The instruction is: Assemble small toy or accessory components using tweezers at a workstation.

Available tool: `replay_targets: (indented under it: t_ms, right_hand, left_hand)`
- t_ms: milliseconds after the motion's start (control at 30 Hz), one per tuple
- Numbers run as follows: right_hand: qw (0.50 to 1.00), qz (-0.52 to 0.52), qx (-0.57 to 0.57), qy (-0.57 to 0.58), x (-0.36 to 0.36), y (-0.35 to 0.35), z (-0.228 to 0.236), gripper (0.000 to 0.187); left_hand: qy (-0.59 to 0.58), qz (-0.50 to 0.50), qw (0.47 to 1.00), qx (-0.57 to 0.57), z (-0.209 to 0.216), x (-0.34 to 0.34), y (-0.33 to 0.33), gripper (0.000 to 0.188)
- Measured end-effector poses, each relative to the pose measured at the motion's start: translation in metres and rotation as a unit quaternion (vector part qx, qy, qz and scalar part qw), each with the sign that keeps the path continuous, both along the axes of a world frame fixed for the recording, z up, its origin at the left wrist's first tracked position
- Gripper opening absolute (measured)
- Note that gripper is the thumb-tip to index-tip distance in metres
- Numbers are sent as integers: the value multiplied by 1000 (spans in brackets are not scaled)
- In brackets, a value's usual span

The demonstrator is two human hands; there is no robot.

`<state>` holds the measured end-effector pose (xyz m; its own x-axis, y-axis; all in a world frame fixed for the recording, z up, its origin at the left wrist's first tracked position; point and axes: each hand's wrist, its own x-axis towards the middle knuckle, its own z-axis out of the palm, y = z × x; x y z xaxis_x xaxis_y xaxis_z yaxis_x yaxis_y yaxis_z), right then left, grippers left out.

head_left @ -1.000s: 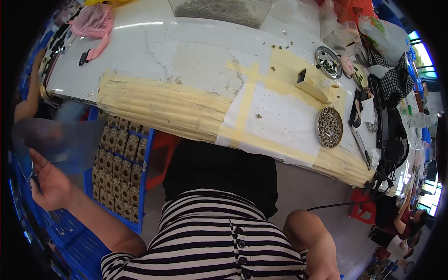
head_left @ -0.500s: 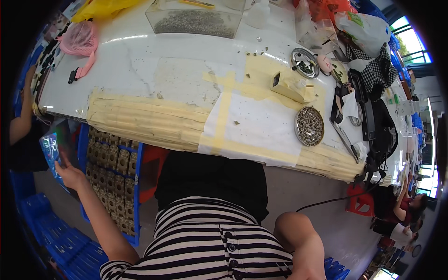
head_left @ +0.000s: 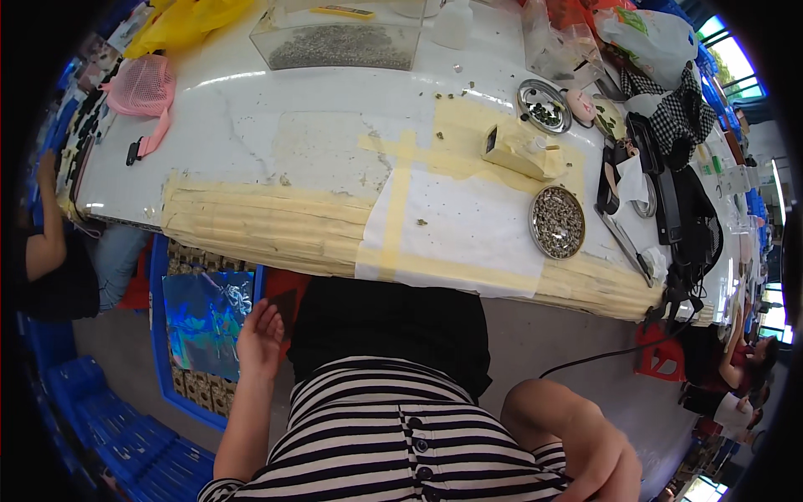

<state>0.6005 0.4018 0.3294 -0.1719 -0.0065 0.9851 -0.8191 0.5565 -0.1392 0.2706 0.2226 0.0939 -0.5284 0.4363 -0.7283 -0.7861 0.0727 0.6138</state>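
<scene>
Currently, a shiny, iridescent blue sheet is flanked by the left hand, whose grip cannot be told.

It's a workshop: taped worktable, sm. bits in dish, blue crate of pcs., co-workers.
</scene>
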Motion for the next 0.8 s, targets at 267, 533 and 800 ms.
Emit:
replay_targets:
  t_ms: [267,533,800]
  right_hand:
    - [865,-417,-260,-106,81,19,-41,73]
    - [743,-575,-298,-167,76,41,-59,72]
    - [726,-578,-321,-188,101,43,-75,77]
  left_hand:
    - [530,-460,686,195,188,11,94,10]
    - [769,-434,438,167,269,-55,333,17]
    - [697,-553,417,185,268,24,321,13]
